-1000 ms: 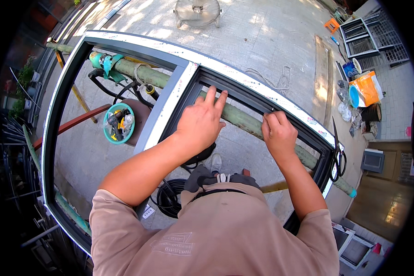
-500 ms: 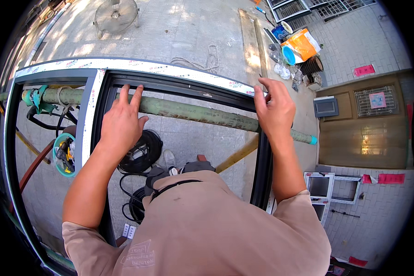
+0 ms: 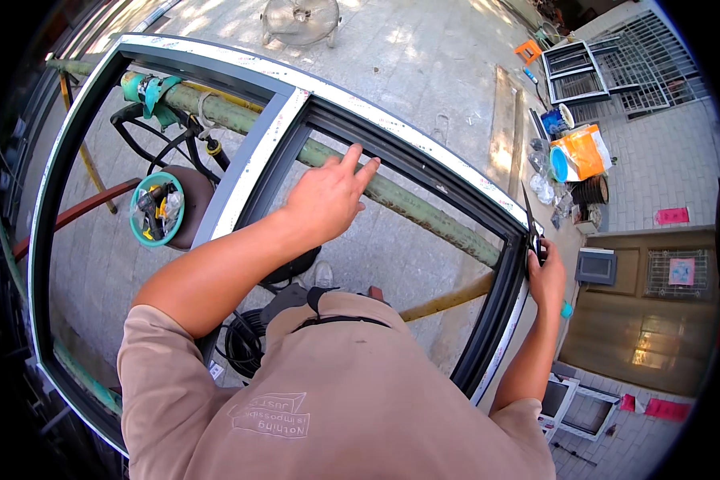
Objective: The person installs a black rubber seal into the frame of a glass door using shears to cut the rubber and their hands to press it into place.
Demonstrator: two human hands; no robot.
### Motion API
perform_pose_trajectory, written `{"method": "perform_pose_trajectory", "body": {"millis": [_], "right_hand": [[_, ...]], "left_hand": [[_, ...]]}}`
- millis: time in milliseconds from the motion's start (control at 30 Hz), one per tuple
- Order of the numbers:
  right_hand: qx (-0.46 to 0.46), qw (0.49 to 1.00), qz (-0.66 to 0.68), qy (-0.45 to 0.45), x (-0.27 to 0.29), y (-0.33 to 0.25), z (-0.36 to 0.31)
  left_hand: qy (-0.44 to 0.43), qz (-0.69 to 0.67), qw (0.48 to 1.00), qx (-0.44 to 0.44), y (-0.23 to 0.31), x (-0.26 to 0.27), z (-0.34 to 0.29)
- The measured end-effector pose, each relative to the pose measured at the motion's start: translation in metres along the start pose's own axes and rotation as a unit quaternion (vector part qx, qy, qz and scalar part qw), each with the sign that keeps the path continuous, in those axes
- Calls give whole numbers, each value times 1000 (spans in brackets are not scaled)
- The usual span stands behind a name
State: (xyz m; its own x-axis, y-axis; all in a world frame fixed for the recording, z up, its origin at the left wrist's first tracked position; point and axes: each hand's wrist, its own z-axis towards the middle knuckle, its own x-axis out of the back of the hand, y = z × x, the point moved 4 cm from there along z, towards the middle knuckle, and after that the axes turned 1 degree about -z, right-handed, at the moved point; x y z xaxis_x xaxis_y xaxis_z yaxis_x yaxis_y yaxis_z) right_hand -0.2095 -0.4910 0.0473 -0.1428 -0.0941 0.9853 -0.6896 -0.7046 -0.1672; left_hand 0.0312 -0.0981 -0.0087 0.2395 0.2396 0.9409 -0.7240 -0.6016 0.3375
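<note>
A large dark grey window frame (image 3: pixel 240 192), its faces covered with white printed film, lies level in front of me on a green pipe (image 3: pixel 408 204). My left hand (image 3: pixel 328 196) is over the frame's right-hand opening, fingers spread, holding nothing; its fingertips are near the upper inner rail. At the frame's far right corner, my right hand (image 3: pixel 547 276) is closed around a thin, dark, pointed tool (image 3: pixel 530 212) with a black handle. Its tip points away from me. The fingers partly cover the handle, so its exact kind is unclear.
Under the frame stand a teal bucket of tools (image 3: pixel 158 210) and a coil of black cable (image 3: pixel 244 344). A floor fan (image 3: pixel 300 20) is at the back. Right of the frame lie an orange-and-white bag (image 3: pixel 582 152), smaller white window frames (image 3: pixel 588 412) and a brown door (image 3: pixel 640 320).
My view has turned, so the frame appears shifted right and tilted. My right hand has moved down to the outside of the corner, and the dark tool now shows plainly. The left hand stays open.
</note>
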Motion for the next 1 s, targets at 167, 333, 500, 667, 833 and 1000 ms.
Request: {"method": "perform_pose_trajectory", "body": {"millis": [167,333,500,667,833,1000], "right_hand": [[-6,994,-105,7,2,1,5],[34,980,-169,97,1,-6,-9],[-18,995,51,80,18,-29,-45],[-43,767,610,-195,-15,-123,-112],[-52,640,694,-326,-55,-205,-154],[36,683,638,-355,-69,-222,-166]], "left_hand": [[6,-35,998,-53,9,-4,3],[3,-74,997,-34,1,-6,5],[51,-123,990,-35,-7,-5,9],[9,-266,960,-87,10,-2,9],[-325,-575,750,40,41,-3,-23],[-285,-528,799,37,44,25,-55]]}}
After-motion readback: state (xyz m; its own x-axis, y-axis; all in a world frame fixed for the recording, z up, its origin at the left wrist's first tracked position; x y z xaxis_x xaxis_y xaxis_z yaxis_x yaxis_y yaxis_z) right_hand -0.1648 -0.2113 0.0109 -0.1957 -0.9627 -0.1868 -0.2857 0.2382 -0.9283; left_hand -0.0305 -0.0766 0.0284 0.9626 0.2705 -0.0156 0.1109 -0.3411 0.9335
